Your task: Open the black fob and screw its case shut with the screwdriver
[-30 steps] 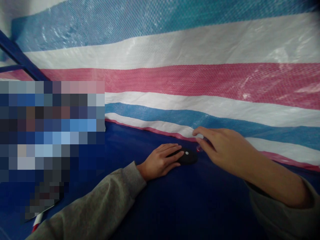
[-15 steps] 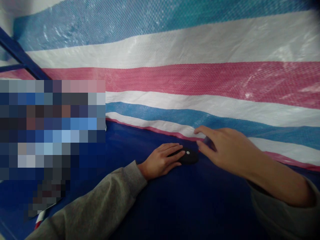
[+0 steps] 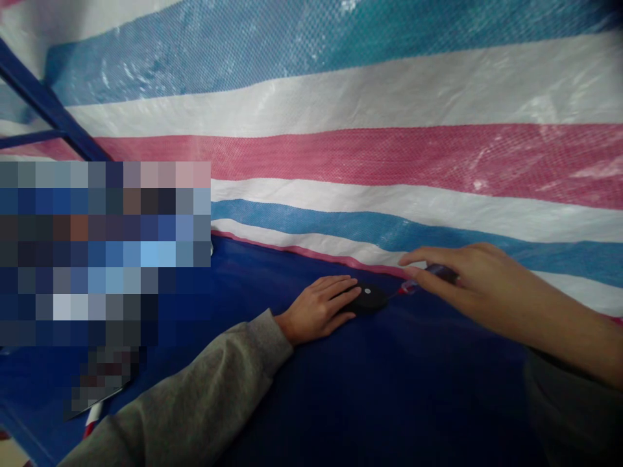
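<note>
My left hand (image 3: pixel 324 311), in a grey sleeve, lies over one end of a black computer mouse (image 3: pixel 370 299) on the dark blue surface (image 3: pixel 341 402). Its fingers hold the mouse down, and a small pale round spot shows on the mouse. To the right, my right hand (image 3: pixel 472 279) has thumb and forefinger about a slim tool (image 3: pixel 440 272) with a dark handle and a clear and red front part. The tool's thin end points left, close to the mouse. Its exact kind, and the other fingers' grip, cannot be made out.
Behind the hands hangs a striped woven plastic sheet (image 3: pixel 370 155), meeting the back edge of the surface. A dark blue frame bar (image 3: pixel 53 104) slants at the upper left. Pixelated blocks cover the left side. A red and white stick-like piece (image 3: pixel 93 418) shows below them.
My right hand and the slim tool have moved right, away from the mouse, uncovering the tool's clear and red front. My left hand stays on the mouse. The view has shifted slightly.
</note>
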Demonstrator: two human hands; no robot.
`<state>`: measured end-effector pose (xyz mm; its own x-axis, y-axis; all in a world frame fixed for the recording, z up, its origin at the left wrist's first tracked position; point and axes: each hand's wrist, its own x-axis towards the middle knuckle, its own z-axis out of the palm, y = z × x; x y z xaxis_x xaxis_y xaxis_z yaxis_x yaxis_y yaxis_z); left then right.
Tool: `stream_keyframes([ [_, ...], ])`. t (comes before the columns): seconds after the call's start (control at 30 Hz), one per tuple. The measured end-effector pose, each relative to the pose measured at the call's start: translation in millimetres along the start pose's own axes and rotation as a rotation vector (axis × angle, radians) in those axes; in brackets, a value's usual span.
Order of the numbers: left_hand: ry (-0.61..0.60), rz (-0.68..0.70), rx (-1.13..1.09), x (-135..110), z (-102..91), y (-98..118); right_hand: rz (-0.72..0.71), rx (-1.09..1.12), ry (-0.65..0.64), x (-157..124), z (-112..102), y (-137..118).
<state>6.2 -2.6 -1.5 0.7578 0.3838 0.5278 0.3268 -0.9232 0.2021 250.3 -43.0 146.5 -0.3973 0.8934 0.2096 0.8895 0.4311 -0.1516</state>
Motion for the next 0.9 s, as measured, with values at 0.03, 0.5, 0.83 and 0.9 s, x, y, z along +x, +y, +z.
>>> stream_keyframes([
  [0.03, -0.011, -0.009, -0.009, -0.5, 0.1, -0.3, -0.024, 0.037, -0.045, -3.8, -0.9, 1.2],
  [0.5, 0.032, -0.338, -0.389, 2.9, -8.6, -3.3, -0.167, 0.000, -0.253, -45.8, 98.4, -13.9],
  [0.83, -0.059, -0.443, -0.190, 8.2, -9.3, -3.3, -0.166, -0.007, 0.176, -49.7, 117.7, -33.4],
  [0.9, -0.097, -0.436, -0.148, 8.2, -7.8, -3.3, -0.092, -0.044, 0.302, -48.5, 130.6, -35.2],
])
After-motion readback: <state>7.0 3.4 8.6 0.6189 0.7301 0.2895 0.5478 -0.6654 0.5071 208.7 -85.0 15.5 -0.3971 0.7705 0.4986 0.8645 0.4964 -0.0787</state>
